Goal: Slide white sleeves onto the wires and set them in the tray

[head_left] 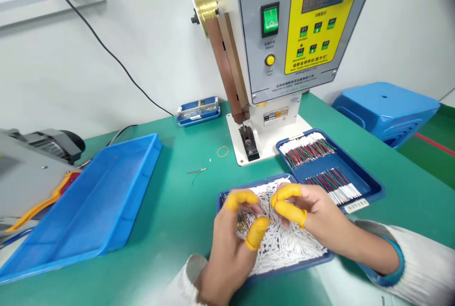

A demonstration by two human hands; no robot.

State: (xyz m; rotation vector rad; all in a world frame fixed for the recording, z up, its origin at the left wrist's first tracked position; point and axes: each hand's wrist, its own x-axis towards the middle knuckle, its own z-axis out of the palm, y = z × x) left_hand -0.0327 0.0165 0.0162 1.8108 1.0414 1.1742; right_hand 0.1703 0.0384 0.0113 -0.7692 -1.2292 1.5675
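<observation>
My right hand (302, 206) is closed in a pinch, its thumb and forefinger in yellow finger cots, with a thin reddish wire at the fingertips. Facing it, my left hand (234, 239) has its fingers curled and its cotted thumb near the middle fingertip; whatever lies between them is too small to make out. Both hands are over a blue tray (275, 272) heaped with short white tubes (284, 246) and some fine wires. Behind my right hand, a second blue tray (371, 191) holds two rows of red, black and green wires (309, 152) with white ends.
A grey machine (263, 71) with a white base stands behind the trays. To the left are a large blue bin (103, 201) and another grey machine (31, 178). A rubber band (222, 151) and a loose wire piece (196, 171) lie on the green table. A blue stool (387, 102) stands right.
</observation>
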